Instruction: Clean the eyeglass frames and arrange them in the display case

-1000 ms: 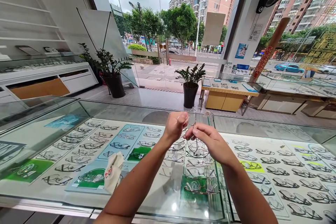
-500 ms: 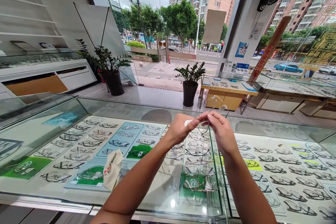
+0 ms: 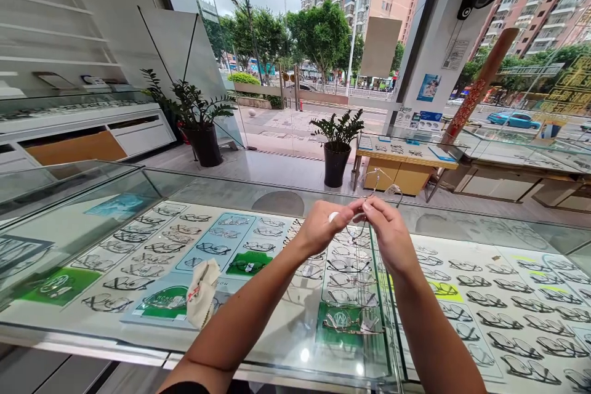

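Thin-rimmed eyeglasses are held up above the glass showcase, with the lenses toward the far side. My right hand is closed, its thumb and fingers pinching the frame. My left hand is closed too, its fingertips meeting the right ones on the same frame. Something small and white shows at the left thumb; its kind is unclear. Beside my left forearm, a crumpled cream cloth with red print lies on the showcase top. The fingers partly hide where the frame is gripped.
Under the showcase glass lie rows of eyeglasses, some on green cards. Another glass case section adjoins at the right. Beyond stand potted plants, a low display table and glass doors.
The view has shifted slightly, so the room and showcase sit a little further right. Both hands keep hold of the eyeglasses, which have turned only slightly.
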A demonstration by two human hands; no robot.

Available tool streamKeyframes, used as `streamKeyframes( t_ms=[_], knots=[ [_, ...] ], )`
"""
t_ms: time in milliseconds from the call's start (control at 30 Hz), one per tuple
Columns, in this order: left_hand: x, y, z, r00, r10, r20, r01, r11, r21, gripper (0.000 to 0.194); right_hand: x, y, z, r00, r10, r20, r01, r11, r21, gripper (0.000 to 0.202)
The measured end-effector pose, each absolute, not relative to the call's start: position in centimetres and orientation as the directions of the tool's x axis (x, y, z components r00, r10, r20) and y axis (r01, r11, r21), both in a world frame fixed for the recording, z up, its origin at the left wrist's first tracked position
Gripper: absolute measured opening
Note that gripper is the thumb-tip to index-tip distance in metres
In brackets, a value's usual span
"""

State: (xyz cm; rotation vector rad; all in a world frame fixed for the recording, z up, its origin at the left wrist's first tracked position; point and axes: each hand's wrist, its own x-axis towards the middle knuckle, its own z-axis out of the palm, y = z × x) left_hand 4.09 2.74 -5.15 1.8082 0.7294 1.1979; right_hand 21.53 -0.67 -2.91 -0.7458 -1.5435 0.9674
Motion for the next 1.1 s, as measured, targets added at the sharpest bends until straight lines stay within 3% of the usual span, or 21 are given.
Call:
streamKeyframes(
  t_ms=[100,200,267,333,433,700,1000,1100],
  knots=[
    [2.7,3.3,-4.4,0.272,0.804,0.529,0.092,-0.569,0.817,0.071,21.8,-0.9,-2.9,-0.187,0.86,0.475,-0.05,0.474,-0.879,0.032],
    [-0.6,5.2,-4.6,0.102,0.827,0.553,0.201,-0.561,0.803,0.047,22.0,-1.4,-2.8,-0.193,0.851,0.489,-0.063,0.487,-0.871,0.03],
    [-3.4,6.8,-5.7,-0.058,0.873,0.484,0.379,-0.429,0.82,0.023,22.1,-1.8,-2.6,-0.207,0.846,0.492,-0.056,0.492,-0.869,0.03],
    [-6.3,8.0,-7.5,-0.201,0.899,0.39,0.533,-0.233,0.813,0.015,22.2,-2.2,-2.5,-0.224,0.84,0.494,-0.041,0.498,-0.866,0.029],
    [-9.8,8.8,-10.8,-0.295,0.895,0.335,0.606,-0.096,0.79,0.015,22.3,-2.8,-2.6,-0.233,0.837,0.495,-0.031,0.502,-0.864,0.029],
    [-14.4,7.8,-17.7,-0.354,0.915,0.192,0.71,0.129,0.693,0.012,22.4,-5.9,-3.8,-0.238,0.879,0.413,-0.066,0.409,-0.91,0.031],
    [-14.5,7.8,-18.9,-0.366,0.923,0.123,0.754,0.216,0.62,0.028,22.6,-9.6,-3.9,-0.249,0.877,0.412,-0.081,0.405,-0.911,0.03],
    [-14.0,7.2,-18.4,-0.37,0.919,0.138,0.778,0.225,0.587,0.043,22.9,-10.5,-3.6,-0.243,0.876,0.417,-0.086,0.409,-0.909,0.03]
  ],
)
